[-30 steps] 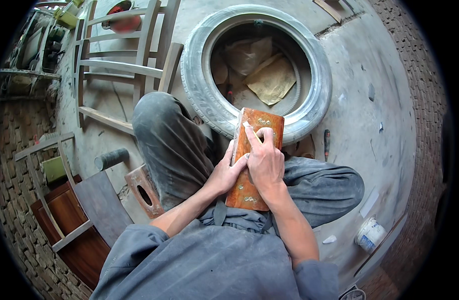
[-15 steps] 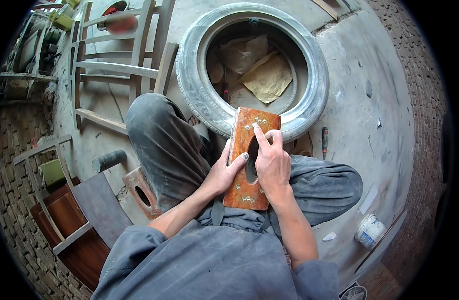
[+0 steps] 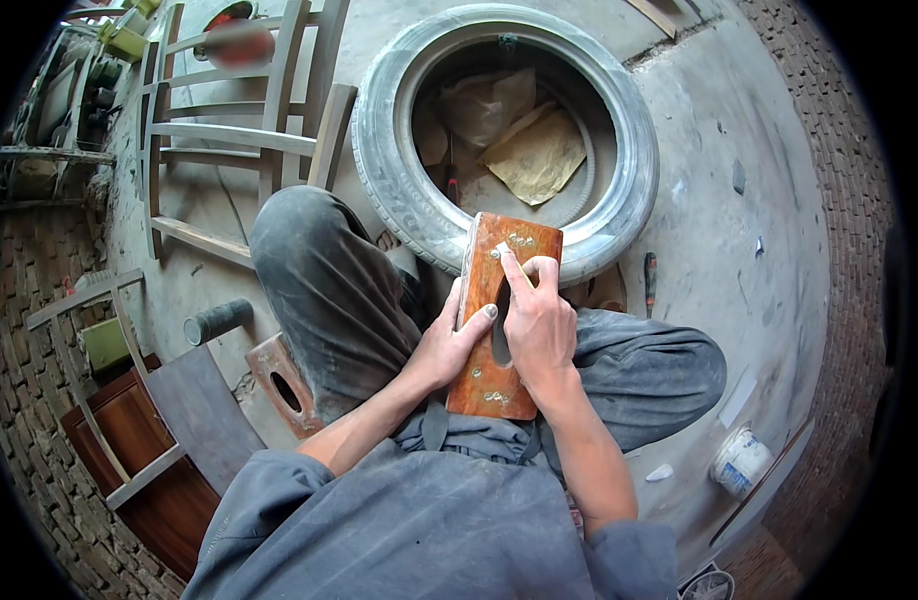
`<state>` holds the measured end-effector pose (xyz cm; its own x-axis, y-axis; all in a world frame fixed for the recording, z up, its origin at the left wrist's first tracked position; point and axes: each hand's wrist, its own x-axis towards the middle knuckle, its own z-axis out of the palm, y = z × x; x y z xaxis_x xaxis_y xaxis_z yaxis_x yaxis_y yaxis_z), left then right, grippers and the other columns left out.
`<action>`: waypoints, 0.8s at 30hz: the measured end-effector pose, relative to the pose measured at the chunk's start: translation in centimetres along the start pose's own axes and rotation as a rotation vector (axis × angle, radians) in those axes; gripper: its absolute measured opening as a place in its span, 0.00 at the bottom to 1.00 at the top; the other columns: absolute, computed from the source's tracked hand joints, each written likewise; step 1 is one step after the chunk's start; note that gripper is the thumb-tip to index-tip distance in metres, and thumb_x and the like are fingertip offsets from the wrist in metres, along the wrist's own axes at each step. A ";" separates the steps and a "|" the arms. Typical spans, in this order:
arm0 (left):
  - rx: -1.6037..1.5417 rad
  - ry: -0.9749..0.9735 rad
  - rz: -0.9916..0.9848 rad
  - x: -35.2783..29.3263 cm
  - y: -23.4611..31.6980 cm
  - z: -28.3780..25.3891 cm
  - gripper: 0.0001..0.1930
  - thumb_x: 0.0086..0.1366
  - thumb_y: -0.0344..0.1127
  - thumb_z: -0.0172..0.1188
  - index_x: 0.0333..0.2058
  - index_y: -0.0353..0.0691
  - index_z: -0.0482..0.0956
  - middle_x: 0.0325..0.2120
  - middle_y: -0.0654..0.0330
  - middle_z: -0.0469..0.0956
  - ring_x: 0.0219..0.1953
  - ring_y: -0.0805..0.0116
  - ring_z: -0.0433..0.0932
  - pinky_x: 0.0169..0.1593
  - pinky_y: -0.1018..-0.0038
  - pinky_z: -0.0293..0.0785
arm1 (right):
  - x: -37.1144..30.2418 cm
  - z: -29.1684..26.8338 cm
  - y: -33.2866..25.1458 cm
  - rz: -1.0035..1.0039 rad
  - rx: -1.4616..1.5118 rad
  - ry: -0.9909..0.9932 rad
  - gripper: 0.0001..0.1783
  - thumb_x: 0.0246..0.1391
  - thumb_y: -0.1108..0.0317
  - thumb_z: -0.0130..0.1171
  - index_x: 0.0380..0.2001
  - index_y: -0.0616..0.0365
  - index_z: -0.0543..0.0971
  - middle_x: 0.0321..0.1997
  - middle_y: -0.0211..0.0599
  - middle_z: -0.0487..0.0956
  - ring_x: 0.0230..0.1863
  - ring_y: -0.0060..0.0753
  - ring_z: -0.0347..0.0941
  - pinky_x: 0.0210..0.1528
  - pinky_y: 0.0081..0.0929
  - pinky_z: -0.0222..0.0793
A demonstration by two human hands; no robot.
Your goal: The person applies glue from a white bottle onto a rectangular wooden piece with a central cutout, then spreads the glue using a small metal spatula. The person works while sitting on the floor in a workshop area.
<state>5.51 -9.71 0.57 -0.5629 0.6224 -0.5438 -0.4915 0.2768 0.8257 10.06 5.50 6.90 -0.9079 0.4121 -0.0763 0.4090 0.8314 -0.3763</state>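
A reddish-brown wooden tissue box point(image 3: 497, 388) with an oval slot and small pale flower inlays rests on my lap, tilted against the tyre's near rim. Its left edge is held by my left hand point(image 3: 447, 342), thumb on top beside the slot. My right hand point(image 3: 542, 325) is closed, pinching a small yellowish folded piece point(image 3: 528, 271) that looks like sandpaper. The index fingertip presses the top face near the far inlays. Part of the slot lies hidden under that hand. A second, duller tissue box point(image 3: 271, 362) sits on the floor by my left knee.
Ahead lies a dusty tyre point(image 3: 634, 150) with a yellow sheet point(image 3: 539, 160) and a plastic bag point(image 3: 491, 105) inside. A screwdriver point(image 3: 650, 285) lies to its right. Wooden chair frames point(image 3: 239, 135) stand at far left. A white tub point(image 3: 743, 460) is at near right.
My right hand has shifted slightly left across the box top, its fingertip moving toward the left inlay. The left hand and the tissue box stay in place.
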 end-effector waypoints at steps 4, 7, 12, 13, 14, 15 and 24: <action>0.026 0.001 -0.034 -0.2 0.2 -0.2 0.44 0.74 0.55 0.57 0.78 0.40 0.49 0.67 0.43 0.71 0.68 0.55 0.72 0.69 0.66 0.65 | -0.8 0.0 -0.1 0.009 0.042 -0.019 0.27 0.60 0.71 0.59 0.63 0.50 0.78 0.47 0.40 0.71 0.36 0.50 0.84 0.35 0.47 0.83; 0.016 0.010 0.004 -0.1 -0.1 -0.1 0.44 0.74 0.55 0.57 0.78 0.40 0.48 0.68 0.43 0.70 0.69 0.56 0.71 0.70 0.67 0.64 | 0.0 0.0 -0.3 0.012 0.015 -0.026 0.27 0.59 0.71 0.59 0.63 0.50 0.78 0.47 0.40 0.71 0.35 0.50 0.84 0.35 0.46 0.83; 0.007 -0.001 -0.031 -0.1 -0.1 -0.2 0.44 0.75 0.54 0.57 0.78 0.40 0.48 0.69 0.43 0.69 0.70 0.57 0.70 0.71 0.67 0.63 | 0.0 0.3 -0.2 -0.020 0.035 0.015 0.27 0.59 0.71 0.59 0.63 0.52 0.78 0.47 0.40 0.71 0.34 0.50 0.84 0.36 0.47 0.84; 0.015 0.000 -0.016 -0.1 -0.1 -0.2 0.44 0.75 0.54 0.57 0.78 0.40 0.48 0.69 0.43 0.68 0.71 0.57 0.70 0.71 0.67 0.63 | 0.2 0.3 -0.2 -0.024 0.026 0.009 0.27 0.58 0.72 0.59 0.63 0.52 0.78 0.47 0.40 0.72 0.34 0.50 0.84 0.36 0.47 0.84; 0.009 -0.002 -0.014 -0.2 0.1 -0.2 0.44 0.75 0.54 0.57 0.78 0.40 0.48 0.69 0.43 0.68 0.71 0.57 0.69 0.71 0.67 0.63 | 0.5 0.3 -0.1 -0.023 0.015 0.001 0.27 0.58 0.72 0.59 0.63 0.52 0.78 0.47 0.40 0.72 0.34 0.50 0.84 0.36 0.46 0.84; 0.002 -0.005 -0.011 -0.2 0.4 -0.1 0.44 0.75 0.54 0.57 0.78 0.40 0.48 0.69 0.43 0.68 0.71 0.57 0.69 0.71 0.67 0.62 | 0.8 0.4 0.0 -0.022 0.005 -0.006 0.27 0.58 0.72 0.59 0.63 0.52 0.78 0.47 0.40 0.72 0.34 0.50 0.85 0.37 0.46 0.84; -0.011 -0.007 -0.042 -0.2 0.2 -0.1 0.44 0.75 0.53 0.57 0.78 0.37 0.48 0.70 0.43 0.67 0.70 0.58 0.69 0.71 0.67 0.62 | 1.3 0.8 -0.2 0.021 0.038 0.023 0.25 0.61 0.75 0.55 0.61 0.50 0.81 0.47 0.40 0.73 0.33 0.53 0.83 0.35 0.50 0.82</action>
<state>5.43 -9.82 0.85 -0.5367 0.6157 -0.5769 -0.5221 0.2947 0.8003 8.70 5.53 6.11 -0.8967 0.4381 -0.0635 0.4238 0.8079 -0.4095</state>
